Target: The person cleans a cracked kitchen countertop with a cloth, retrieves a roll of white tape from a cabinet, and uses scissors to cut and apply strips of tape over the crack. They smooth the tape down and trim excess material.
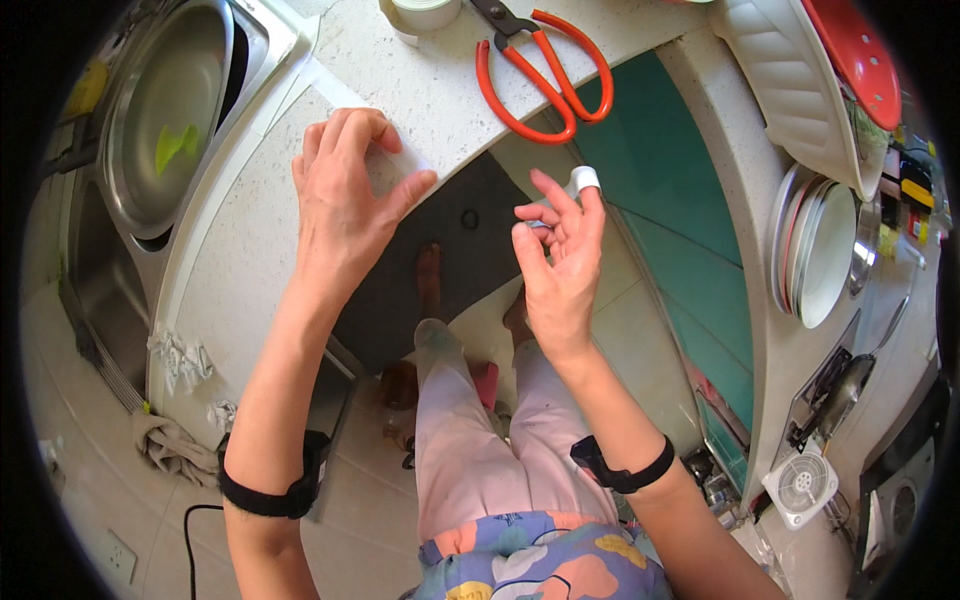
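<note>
My left hand (345, 195) rests on the speckled counter, fingers curved and thumb apart, touching a pale tape-like strip (328, 85) along the counter's edge. My right hand (560, 260) is raised palm up off that edge, fingers loosely curled and apart, with a white piece of tape or similar material (587, 180) around a fingertip; what lies behind the fingers is partly hidden. Orange-handled scissors (550, 75) lie beyond it, beside a white roll (420, 12).
At left are a steel sink (105, 280) with a pan (175, 100) and a grey cloth (175, 445). At right stand stacked plates (825, 255), a ribbed white container (780, 80), a red item (860, 45) and a small fan (800, 480). Below is a dark mat (400, 290).
</note>
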Demonstrator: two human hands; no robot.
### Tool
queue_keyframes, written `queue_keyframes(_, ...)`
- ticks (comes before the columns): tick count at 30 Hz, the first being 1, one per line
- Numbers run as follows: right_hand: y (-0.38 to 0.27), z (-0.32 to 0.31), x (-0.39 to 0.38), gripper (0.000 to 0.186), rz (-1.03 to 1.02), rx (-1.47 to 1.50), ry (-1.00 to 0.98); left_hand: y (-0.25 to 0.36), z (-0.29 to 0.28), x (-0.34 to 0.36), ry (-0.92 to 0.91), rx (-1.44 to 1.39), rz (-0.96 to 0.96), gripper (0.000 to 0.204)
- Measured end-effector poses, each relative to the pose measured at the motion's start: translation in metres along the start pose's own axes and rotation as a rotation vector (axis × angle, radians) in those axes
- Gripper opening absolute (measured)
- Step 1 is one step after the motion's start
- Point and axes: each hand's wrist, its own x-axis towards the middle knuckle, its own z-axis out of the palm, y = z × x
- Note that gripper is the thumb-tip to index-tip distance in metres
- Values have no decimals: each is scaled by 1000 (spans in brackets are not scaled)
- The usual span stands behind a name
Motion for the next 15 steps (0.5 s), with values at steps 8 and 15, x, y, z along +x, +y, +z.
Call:
queue_keyframes(8,6,48,10,78,334,486,118,-5,5,6,141,-599,-341,22)
queue_keyframes(15,21,71,18,83,463,613,74,-11,7,-3,107,10,22,28)
